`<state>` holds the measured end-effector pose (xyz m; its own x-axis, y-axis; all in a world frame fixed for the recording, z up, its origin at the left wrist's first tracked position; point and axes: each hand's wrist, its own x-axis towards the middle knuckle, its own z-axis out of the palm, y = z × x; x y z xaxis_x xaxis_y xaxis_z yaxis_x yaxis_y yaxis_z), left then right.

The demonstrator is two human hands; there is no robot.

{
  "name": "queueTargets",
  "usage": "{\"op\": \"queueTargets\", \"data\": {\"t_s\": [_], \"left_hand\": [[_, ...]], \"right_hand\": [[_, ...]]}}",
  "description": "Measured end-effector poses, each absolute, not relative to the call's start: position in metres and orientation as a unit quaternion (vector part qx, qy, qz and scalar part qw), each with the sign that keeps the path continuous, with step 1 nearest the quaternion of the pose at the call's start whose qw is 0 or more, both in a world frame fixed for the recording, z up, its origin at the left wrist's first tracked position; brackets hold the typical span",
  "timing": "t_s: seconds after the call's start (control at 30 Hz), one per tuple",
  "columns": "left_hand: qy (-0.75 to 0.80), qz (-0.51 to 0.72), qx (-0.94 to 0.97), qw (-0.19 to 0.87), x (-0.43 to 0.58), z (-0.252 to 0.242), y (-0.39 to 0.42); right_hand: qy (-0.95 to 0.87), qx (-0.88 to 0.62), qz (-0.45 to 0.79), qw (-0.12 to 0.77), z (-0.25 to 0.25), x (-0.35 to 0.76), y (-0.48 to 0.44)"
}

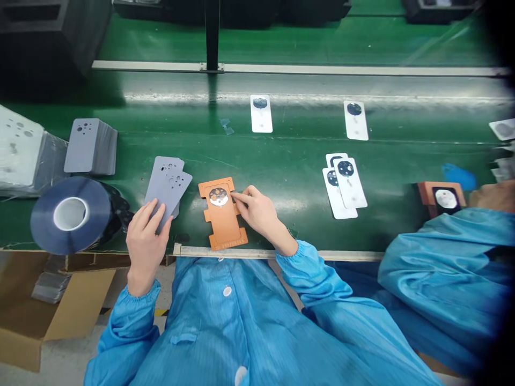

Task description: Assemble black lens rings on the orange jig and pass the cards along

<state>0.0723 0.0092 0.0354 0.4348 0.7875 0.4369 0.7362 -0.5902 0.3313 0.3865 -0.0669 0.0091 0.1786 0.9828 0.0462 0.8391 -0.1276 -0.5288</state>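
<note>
My left hand [147,233] lies with its fingers apart on a few overlapping grey phone-back panels [174,185] with round holes; its thumb is by their right edge. To the right, an orange fixture plate [224,220] with side tabs lies flat near the table's front edge. At its upper end sits a dark and shiny round camera-shaped piece [218,197] with holes. My right hand [259,212] is pinched closed at the right edge of that round piece. Whatever its fingertips may hold is too small to make out.
A tape roll [42,214], a grey panel stack [82,146] and a wrapped white stack [18,153] stand left. White cards with dark circles [354,187] lie right and farther back [261,120]. A co-worker's sleeve [446,252] is at right, near another fixture [425,195].
</note>
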Motion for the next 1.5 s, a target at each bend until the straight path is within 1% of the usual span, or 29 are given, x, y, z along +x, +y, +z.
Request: {"op": "queueTargets", "data": {"t_s": [0.07,0.13,0.23,0.3,0.37,0.43,0.53,0.67,0.77,0.87,1.0,1.1,1.2,1.33,1.43,1.5], "left_hand": [[0.439,0.278,0.854,0.042,0.073,0.039,0.009],[0.417,0.304,0.856,0.027,0.074,0.043,0.007],[0.382,0.345,0.857,-0.001,0.081,0.050,0.002],[0.363,0.341,0.867,-0.009,0.092,0.053,-0.007],[0.340,0.324,0.883,-0.005,0.107,0.053,-0.020],[0.309,0.313,0.898,0.013,0.125,0.050,-0.035],[0.265,0.291,0.918,0.043,0.145,0.040,-0.050],[0.285,0.291,0.910,0.079,0.147,0.027,-0.045],[0.301,0.338,0.886,0.105,0.137,0.023,-0.034],[0.266,0.378,0.878,0.122,0.131,0.020,-0.037],[0.237,0.341,0.901,0.125,0.134,0.012,-0.058],[0.243,0.272,0.923,0.124,0.136,0.003,-0.070],[0.248,0.213,0.938,0.117,0.135,-0.004,-0.072],[0.241,0.190,0.944,0.120,0.132,-0.009,-0.071],[0.231,0.183,0.947,0.129,0.131,-0.011,-0.071],[0.227,0.185,0.947,0.132,0.131,-0.013,-0.071]], "right_hand": [[-0.597,-0.729,0.191,0.276,0.010,0.387,-0.069],[-0.569,-0.711,0.238,0.337,0.014,0.385,-0.069],[-0.499,-0.651,0.374,0.434,0.028,0.376,-0.066],[-0.449,-0.580,0.476,0.485,0.038,0.368,-0.061],[-0.415,-0.517,0.540,0.518,0.046,0.361,-0.055],[-0.393,-0.500,0.550,0.541,0.050,0.360,-0.050],[-0.374,-0.521,0.528,0.557,0.051,0.369,-0.043],[-0.393,-0.524,0.518,0.550,0.050,0.391,-0.039],[-0.418,-0.523,0.514,0.536,0.046,0.398,-0.037],[-0.452,-0.525,0.512,0.508,0.042,0.395,-0.034],[-0.524,-0.533,0.483,0.456,0.035,0.389,-0.032],[-0.589,-0.548,0.422,0.418,0.030,0.389,-0.032],[-0.647,-0.569,0.330,0.386,0.023,0.391,-0.034],[-0.694,-0.585,0.221,0.357,0.013,0.392,-0.034],[-0.704,-0.609,0.182,0.317,0.006,0.392,-0.032],[-0.709,-0.629,0.167,0.271,0.004,0.391,-0.032]]}}
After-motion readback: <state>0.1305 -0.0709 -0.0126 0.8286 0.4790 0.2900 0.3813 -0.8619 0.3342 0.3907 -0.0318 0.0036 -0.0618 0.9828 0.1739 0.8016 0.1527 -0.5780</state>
